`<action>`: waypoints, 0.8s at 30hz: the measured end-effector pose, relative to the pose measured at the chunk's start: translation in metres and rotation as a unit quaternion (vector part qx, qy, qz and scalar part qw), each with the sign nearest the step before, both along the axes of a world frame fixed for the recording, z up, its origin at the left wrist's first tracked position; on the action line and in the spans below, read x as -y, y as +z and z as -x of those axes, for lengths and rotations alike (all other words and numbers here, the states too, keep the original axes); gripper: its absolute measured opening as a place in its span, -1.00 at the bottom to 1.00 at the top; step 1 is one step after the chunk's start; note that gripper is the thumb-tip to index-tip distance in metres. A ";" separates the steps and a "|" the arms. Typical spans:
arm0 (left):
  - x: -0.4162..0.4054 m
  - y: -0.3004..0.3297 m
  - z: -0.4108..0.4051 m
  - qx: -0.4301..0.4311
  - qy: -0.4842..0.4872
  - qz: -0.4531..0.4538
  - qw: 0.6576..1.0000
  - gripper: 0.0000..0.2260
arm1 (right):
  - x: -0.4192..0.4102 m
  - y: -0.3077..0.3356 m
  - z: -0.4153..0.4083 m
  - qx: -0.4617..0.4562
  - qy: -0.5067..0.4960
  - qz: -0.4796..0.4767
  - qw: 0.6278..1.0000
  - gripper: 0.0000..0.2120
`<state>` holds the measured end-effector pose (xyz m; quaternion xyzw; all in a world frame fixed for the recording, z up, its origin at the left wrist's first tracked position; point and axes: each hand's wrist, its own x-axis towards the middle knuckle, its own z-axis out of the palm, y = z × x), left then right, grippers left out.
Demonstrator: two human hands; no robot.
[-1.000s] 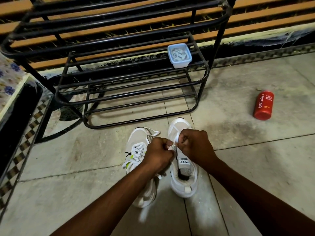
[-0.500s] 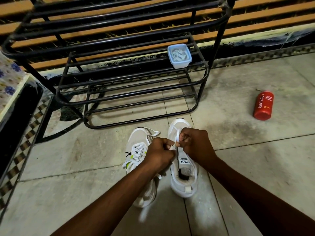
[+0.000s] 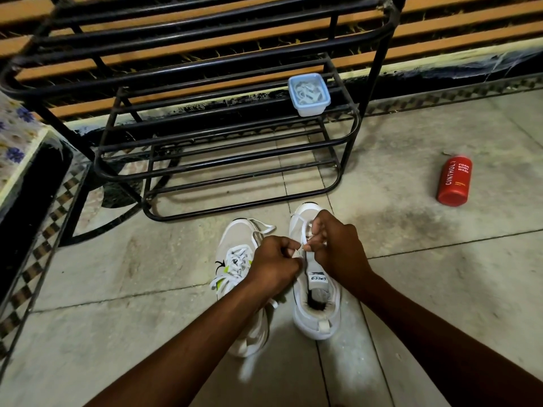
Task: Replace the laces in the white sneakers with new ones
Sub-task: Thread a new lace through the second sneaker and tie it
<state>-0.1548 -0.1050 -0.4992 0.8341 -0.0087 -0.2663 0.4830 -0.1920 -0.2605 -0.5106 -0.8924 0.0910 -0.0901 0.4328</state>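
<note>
Head camera showed me both hands curled over the right-side white sneaker (image 3: pixel 316 292), close together above its tongue. My left hand (image 3: pixel 274 264) was closed in a loose fist, its thumb and forefinger pinching a white lace (image 3: pixel 298 252) at the eyelet row. My right hand (image 3: pixel 338 251) was curled as well, its fingertips nipping the same lace just beside the left hand's grip, with a loop of it running up toward the toe. That sneaker stood upright on the floor, toe pointing away from me, its tongue label and open collar visible below my knuckles. Touching or nearly touching its left side lay the other white sneaker (image 3: pixel 238 259), laced with white laces over a green and black side mark, one loose lace end (image 3: pixel 266 227) trailing off near its toe; my left forearm hid much of its heel. Both shoes sat on a grey tiled floor (image 3: pixel 117 274). Beyond them stood a black metal shoe rack (image 3: pixel 205 136) with tubular shelves, and on its middle shelf, toward the right end, rested a small clear plastic container (image 3: pixel 308 94) with a pale blue rim holding coiled white laces. Well apart to the right, a red body-wash bottle (image 3: pixel 454 180) lay on its side on the tiles. At the far left edge I saw a floral-patterned surface (image 3: pixel 14 133).
</note>
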 end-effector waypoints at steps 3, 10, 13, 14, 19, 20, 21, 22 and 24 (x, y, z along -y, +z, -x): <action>0.002 0.002 0.001 -0.010 0.009 0.003 1.000 -0.79 | -0.006 0.000 0.002 0.005 -0.026 -0.009 1.000 -0.68; -0.001 -0.002 -0.004 -0.017 0.026 0.041 0.999 -0.80 | -0.001 -0.005 0.000 0.030 -0.031 0.024 0.999 -0.79; 0.004 -0.006 -0.009 0.035 0.027 -0.015 0.999 -0.81 | -0.001 -0.009 0.000 0.032 -0.027 -0.013 0.999 -0.75; 0.007 -0.006 -0.010 0.052 0.029 -0.024 0.998 -0.79 | 0.000 -0.010 0.001 0.026 -0.027 -0.029 0.999 -0.75; 0.013 -0.001 -0.010 0.119 -0.007 -0.066 0.991 -0.82 | 0.006 -0.018 0.009 0.019 -0.023 -0.068 0.997 -0.83; 0.013 -0.001 -0.009 0.127 -0.017 -0.069 0.989 -0.83 | 0.005 -0.019 0.013 0.023 -0.030 -0.079 0.996 -0.87; 0.013 -0.002 -0.008 0.134 -0.027 -0.069 0.988 -0.85 | 0.004 -0.019 0.018 0.031 -0.035 -0.090 0.995 -0.88; 0.012 -0.001 -0.007 0.139 -0.035 -0.069 0.987 -0.88 | 0.004 -0.019 0.023 0.048 -0.032 -0.096 0.994 -0.84; 0.011 -0.002 -0.007 0.142 -0.047 -0.068 0.986 -0.92 | 0.005 -0.020 0.030 0.092 0.007 -0.076 0.993 -0.73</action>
